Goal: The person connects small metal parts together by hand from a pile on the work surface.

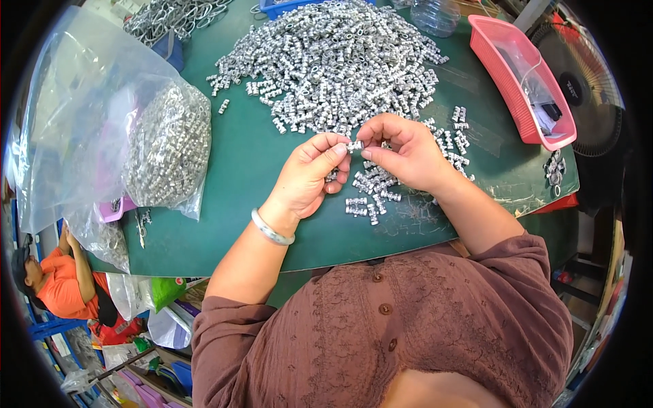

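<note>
A small silver metal fitting (354,145) is pinched between the fingertips of my two hands, just in front of a big heap. My left hand (309,173), with a pale bangle at the wrist, is closed on the fitting's left end. Against its curled lower fingers rests another silver piece (331,175). My right hand (406,153) has thumb and forefinger closed at the fitting's right end. Many similar ribbed fittings make up the heap (340,64) beyond my hands. Loose fittings (371,182) lie on the green table (248,211) beneath and beside my right hand.
A clear plastic bag (166,146) full of metal parts stands at the left. Metal rings (178,19) lie at the far left. A pink basket (503,81) sits at the right edge, near a black fan (578,85). Another person (64,289) is at the lower left.
</note>
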Action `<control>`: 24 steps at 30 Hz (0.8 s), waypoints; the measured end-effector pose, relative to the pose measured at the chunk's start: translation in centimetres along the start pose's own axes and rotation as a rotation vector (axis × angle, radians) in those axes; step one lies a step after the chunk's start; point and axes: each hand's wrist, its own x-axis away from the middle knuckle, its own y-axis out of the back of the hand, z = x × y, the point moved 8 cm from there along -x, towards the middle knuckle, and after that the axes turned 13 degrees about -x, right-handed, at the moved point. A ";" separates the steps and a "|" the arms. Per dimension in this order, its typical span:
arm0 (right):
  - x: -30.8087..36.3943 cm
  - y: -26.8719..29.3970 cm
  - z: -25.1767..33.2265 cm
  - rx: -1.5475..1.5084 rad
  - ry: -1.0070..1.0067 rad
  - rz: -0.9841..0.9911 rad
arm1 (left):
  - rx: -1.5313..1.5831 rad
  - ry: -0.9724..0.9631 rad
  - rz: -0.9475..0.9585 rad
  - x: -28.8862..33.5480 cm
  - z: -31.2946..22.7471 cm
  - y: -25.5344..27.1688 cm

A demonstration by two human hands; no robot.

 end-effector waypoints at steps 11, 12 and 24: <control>0.0 0.5 0.5 0.070 0.015 -0.001 | 0.049 -0.044 0.052 0.0 -0.2 0.0; 0.0 0.7 0.6 0.089 0.027 -0.011 | 0.032 -0.053 0.045 0.0 -0.3 0.0; -0.1 0.7 1.8 0.282 0.189 -0.015 | -0.040 -0.118 -0.004 -0.1 -0.8 0.6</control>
